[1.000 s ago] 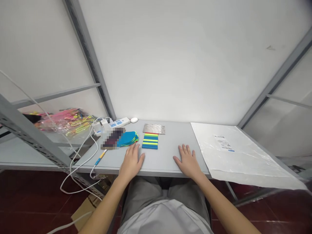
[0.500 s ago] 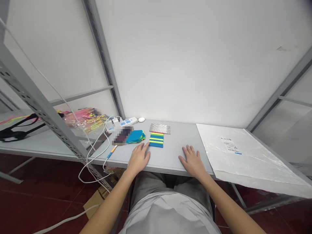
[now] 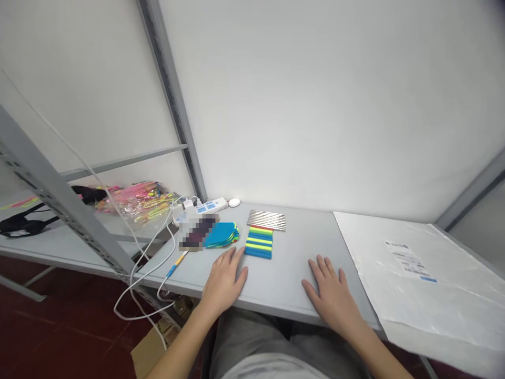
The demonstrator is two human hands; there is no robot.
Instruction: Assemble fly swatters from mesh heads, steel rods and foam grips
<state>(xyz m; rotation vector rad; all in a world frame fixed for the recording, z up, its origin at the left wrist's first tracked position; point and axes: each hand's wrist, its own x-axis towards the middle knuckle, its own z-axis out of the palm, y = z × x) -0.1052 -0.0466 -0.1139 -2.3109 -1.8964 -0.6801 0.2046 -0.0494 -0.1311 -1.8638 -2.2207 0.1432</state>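
My left hand (image 3: 223, 280) lies flat and open on the grey tabletop (image 3: 272, 284), fingertips close to a row of blue and yellow-green strips or tubes (image 3: 259, 243). My right hand (image 3: 330, 290) rests open on the same tabletop, fingers spread, with nothing under it that I can see. Behind the coloured row lies a set of thin silver metal rods (image 3: 266, 220) side by side. Left of the row sits a stack of blue pieces with yellow-green edges (image 3: 222, 235). A blurred-out object (image 3: 199, 231) lies beside that stack.
A white power strip (image 3: 212, 206) with plugs and a round white object (image 3: 234, 202) sit at the back. White cables (image 3: 136, 279) hang over the table's left edge. A large white plastic sheet (image 3: 410, 273) covers the right side. Bagged colourful cords (image 3: 138, 200) lie beyond the metal post (image 3: 63, 200).
The view has tilted and moved closer, so things appear larger and lower. Both hands stay flat on the table beside the same objects; nothing has been picked up.
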